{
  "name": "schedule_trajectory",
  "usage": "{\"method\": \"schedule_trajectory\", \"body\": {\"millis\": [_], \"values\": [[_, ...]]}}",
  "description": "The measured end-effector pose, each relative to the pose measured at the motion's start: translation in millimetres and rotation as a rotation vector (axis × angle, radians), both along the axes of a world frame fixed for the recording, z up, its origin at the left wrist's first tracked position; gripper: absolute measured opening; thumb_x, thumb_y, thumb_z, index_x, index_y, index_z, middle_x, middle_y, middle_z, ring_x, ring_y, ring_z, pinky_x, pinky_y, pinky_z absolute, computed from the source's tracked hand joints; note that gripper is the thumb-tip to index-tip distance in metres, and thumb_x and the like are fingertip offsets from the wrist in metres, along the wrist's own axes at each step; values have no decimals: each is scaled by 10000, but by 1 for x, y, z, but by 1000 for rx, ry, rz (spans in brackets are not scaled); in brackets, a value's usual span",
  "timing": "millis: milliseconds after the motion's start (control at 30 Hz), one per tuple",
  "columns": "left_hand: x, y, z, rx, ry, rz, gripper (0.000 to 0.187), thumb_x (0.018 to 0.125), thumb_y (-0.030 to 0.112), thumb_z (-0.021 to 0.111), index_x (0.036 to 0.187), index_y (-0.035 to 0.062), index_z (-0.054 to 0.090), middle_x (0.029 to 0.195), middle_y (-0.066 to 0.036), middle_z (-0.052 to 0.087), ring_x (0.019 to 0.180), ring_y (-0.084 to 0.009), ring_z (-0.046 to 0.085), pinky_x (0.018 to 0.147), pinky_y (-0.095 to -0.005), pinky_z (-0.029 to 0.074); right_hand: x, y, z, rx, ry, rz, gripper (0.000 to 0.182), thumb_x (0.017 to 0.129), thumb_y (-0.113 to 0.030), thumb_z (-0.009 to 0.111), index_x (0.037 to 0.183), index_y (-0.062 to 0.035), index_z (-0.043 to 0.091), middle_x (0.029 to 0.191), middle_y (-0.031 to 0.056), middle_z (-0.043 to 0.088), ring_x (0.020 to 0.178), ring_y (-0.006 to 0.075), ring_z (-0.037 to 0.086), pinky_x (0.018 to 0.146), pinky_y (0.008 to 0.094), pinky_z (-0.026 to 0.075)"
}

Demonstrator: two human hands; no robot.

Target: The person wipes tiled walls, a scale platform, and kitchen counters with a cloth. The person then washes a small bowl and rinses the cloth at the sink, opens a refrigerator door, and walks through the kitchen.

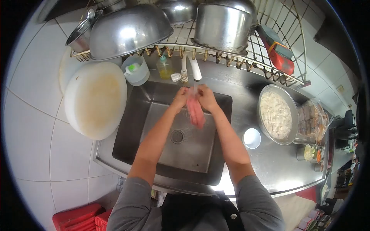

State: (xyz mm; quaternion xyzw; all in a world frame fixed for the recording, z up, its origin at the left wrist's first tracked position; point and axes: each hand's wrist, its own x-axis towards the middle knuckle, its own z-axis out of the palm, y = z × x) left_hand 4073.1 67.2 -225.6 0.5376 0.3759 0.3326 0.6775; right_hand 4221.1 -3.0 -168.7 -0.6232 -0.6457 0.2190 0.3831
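Note:
Both my hands are raised over the steel sink (pixel 154 129), just under the faucet (pixel 195 69). Between them hangs a limp pink cloth-like piece (pixel 195 113), its lower end dangling above the basin floor. My left hand (pixel 180 98) pinches its upper left part, and my right hand (pixel 207 99) grips the upper right. Water from the spout appears to run onto it. The fingers are partly hidden by the piece and the blur. Below and to the left, the round drain (pixel 177 136) shows in the basin.
On the right counter stand a white cup (pixel 252 138), a large bowl of pale pieces (pixel 276 115), and a bagged bundle (pixel 313 119). A round white board (pixel 95 101) leans at left. Soap bottle (pixel 165 68) and white tub (pixel 137 73) sit behind the sink. Overhead, a wire rack (pixel 185 34) holds pots.

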Motion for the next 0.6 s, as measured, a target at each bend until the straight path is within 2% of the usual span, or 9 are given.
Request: {"method": "schedule_trajectory", "body": {"millis": [133,200,233,300,400,467,533,567,600], "values": [[-1,-5,16,-14,-82,40,216,976,268,548,1071,74,546,942,-13,588,864,-127,566,711,-312,479,13,-7,-46,12,561,183,270,756,-117,682,964,51,643,1004,214,648,931,332,631,798,394,498],[-5,-7,32,77,-58,-15,258,947,289,591,1061,61,544,935,-26,555,889,-138,560,740,-327,475,22,-13,-60,-530,-25,287,351,750,-213,741,1007,16,668,1134,220,614,1027,361,597,822,418,491],[-10,-9,41,77,-54,-16,258,947,289,591,1061,61,544,935,-26,555,889,-138,560,740,-327,475,30,-12,-72,-531,-21,286,351,750,-213,741,1007,16,668,1134,220,614,1027,361,597,822,418,491],[-30,-13,52,457,608,-194,298,929,294,600,1091,45,576,1027,-95,560,892,-173,559,794,-313,467,46,-13,-94,-502,-246,202,346,749,-269,755,1006,-43,702,1165,227,600,1041,366,606,846,418,495],[-69,-6,6,627,519,-211,320,911,345,622,1050,58,602,986,-87,579,870,-191,577,790,-331,478,68,-16,-88,-219,-157,209,396,736,-342,784,957,-24,702,1004,174,653,935,335,639,817,391,502],[-88,4,-28,814,416,-226,346,892,396,645,1009,70,628,945,-78,597,847,-208,595,787,-350,488,65,-17,-77,-238,50,170,363,786,-315,759,968,-9,688,924,130,653,916,283,638,807,361,506],[-84,-6,-35,904,359,-243,361,883,421,656,989,77,641,924,-73,607,836,-216,604,785,-359,494,57,-19,-77,-357,881,139,276,851,-248,704,988,-10,679,941,123,645,939,245,628,806,349,505],[-72,-19,-36,353,36,-79,377,889,467,627,986,103,646,947,-42,608,857,-208,598,787,-369,490,45,-19,-80,-355,884,133,276,851,-248,704,988,-10,679,941,123,645,939,245,628,806,349,505],[-59,-29,-36,-203,-276,86,396,896,513,598,983,130,651,970,-10,610,879,-200,593,790,-379,487,26,-15,-85,-264,970,100,189,876,-208,677,937,-30,670,897,71,640,853,170,610,742,301,493]]}}
